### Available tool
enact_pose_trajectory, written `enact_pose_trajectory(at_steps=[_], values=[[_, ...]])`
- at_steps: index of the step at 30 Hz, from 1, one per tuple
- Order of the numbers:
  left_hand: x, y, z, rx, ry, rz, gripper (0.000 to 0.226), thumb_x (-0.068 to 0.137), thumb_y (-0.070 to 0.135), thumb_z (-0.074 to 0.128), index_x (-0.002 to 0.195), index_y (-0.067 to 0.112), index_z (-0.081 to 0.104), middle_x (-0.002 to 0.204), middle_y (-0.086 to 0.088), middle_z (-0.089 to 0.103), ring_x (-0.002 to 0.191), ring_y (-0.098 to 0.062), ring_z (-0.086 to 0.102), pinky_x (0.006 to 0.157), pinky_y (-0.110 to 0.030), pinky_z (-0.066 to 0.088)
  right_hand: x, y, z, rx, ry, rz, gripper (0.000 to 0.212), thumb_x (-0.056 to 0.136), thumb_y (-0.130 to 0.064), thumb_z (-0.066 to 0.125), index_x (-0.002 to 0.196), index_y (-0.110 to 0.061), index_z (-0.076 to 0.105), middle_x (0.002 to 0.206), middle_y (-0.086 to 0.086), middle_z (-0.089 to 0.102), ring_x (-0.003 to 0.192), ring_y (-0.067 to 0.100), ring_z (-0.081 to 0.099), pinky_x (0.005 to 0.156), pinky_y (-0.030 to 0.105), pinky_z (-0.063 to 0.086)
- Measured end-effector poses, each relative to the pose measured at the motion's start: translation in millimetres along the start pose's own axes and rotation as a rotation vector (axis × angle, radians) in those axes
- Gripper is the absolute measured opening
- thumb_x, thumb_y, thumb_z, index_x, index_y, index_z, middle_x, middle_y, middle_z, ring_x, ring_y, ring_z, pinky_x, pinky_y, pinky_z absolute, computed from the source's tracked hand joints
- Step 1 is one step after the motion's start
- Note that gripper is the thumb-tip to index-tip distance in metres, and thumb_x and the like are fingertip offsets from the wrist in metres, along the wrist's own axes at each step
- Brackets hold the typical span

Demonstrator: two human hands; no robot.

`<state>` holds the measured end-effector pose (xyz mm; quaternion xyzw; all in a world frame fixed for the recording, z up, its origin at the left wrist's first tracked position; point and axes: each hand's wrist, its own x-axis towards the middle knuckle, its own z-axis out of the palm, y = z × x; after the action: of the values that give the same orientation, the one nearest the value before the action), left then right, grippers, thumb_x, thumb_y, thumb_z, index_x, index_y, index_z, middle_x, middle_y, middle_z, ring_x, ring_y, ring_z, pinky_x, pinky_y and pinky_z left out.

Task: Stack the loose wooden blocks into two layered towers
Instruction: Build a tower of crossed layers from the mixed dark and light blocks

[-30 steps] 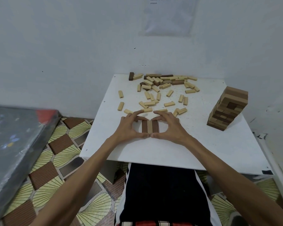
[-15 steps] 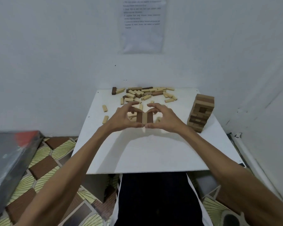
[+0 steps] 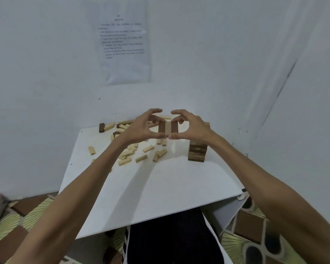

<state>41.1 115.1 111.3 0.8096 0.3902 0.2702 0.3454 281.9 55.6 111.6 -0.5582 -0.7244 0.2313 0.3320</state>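
Your left hand [image 3: 139, 128] and right hand [image 3: 192, 126] pinch a three-block row [image 3: 168, 127] between them, raised above the table [image 3: 160, 187]. One tower [image 3: 197, 152] stands near its right edge; many loose blocks [image 3: 141, 158] litter the far side, so much remains.

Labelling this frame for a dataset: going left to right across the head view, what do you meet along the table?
Lone light block → dark block → left hand → three held blocks → right hand.
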Motion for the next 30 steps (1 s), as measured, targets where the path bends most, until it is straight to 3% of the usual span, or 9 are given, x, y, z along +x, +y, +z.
enact_pose_trajectory(at_steps=[4, 6, 9, 15, 18, 23, 30], values=[[29, 20, 15, 0.024, -0.032, 0.051, 0.092, 0.069, 0.044, 0.092, 0.145, 0.033, 0.042, 0.12, 0.021, 0.07, 0.126, 0.002, 0.055, 0.097, -0.022, 0.044, -4, 15, -32, 0.005, 0.035, 0.037, 0.085, 0.069, -0.053, 0.091, 0.142, -0.04, 0.049, 0.121, -0.022, 0.068, 0.126, 0.008, 0.051, 0.1, 0.031, 0.047], [42, 27, 25, 0.035, -0.047, 0.064, 0.093, 0.068, 0.048, 0.091, 0.145, 0.032, 0.042, 0.119, 0.023, 0.07, 0.127, -0.002, 0.055, 0.101, -0.032, 0.046, -5, 25, -44, -0.001, 0.053, 0.062, 0.084, 0.07, -0.051, 0.091, 0.142, -0.04, 0.049, 0.121, -0.022, 0.067, 0.128, 0.008, 0.049, 0.097, 0.024, 0.042], [58, 33, 41, 0.061, -0.058, 0.08, 0.092, 0.069, 0.051, 0.09, 0.145, 0.031, 0.042, 0.12, 0.023, 0.07, 0.126, -0.008, 0.055, 0.107, -0.039, 0.043, -8, 41, -57, -0.009, 0.067, 0.091, 0.084, 0.069, -0.054, 0.091, 0.141, -0.042, 0.049, 0.122, -0.025, 0.066, 0.13, 0.008, 0.048, 0.099, 0.028, 0.037], [81, 37, 64, 0.084, -0.094, 0.087, 0.095, 0.067, 0.057, 0.088, 0.146, 0.03, 0.042, 0.124, 0.02, 0.069, 0.124, -0.013, 0.055, 0.109, -0.046, 0.043, -11, 67, -72, -0.004, 0.073, 0.129, 0.084, 0.069, -0.054, 0.091, 0.142, -0.043, 0.049, 0.122, -0.026, 0.066, 0.13, 0.009, 0.048, 0.1, 0.031, 0.036], [89, 38, 71, 0.073, -0.124, 0.078, 0.1, 0.064, 0.061, 0.086, 0.147, 0.029, 0.041, 0.124, 0.02, 0.069, 0.125, -0.011, 0.055, 0.11, -0.044, 0.042, -14, 76, -77, -0.002, 0.069, 0.148, 0.086, 0.068, -0.055, 0.091, 0.142, -0.045, 0.048, 0.122, -0.026, 0.067, 0.13, 0.01, 0.048, 0.102, 0.032, 0.036], [95, 40, 79, 0.082, -0.134, 0.081, 0.094, 0.07, 0.051, 0.089, 0.147, 0.028, 0.04, 0.124, 0.021, 0.068, 0.125, -0.008, 0.053, 0.111, -0.042, 0.039, -16, 83, -82, -0.01, 0.072, 0.157, 0.086, 0.068, -0.054, 0.091, 0.142, -0.044, 0.048, 0.125, -0.023, 0.066, 0.13, 0.012, 0.049, 0.104, 0.035, 0.038], [98, 40, 81, 0.115, -0.148, 0.102, 0.097, 0.067, 0.059, 0.085, 0.147, 0.03, 0.04, 0.125, 0.022, 0.066, 0.126, -0.011, 0.052, 0.113, -0.047, 0.038, -19, 87, -81, -0.006, 0.08, 0.159, 0.087, 0.068, -0.052, 0.092, 0.143, -0.041, 0.048, 0.124, -0.023, 0.066, 0.127, 0.01, 0.051, 0.103, 0.033, 0.039]])
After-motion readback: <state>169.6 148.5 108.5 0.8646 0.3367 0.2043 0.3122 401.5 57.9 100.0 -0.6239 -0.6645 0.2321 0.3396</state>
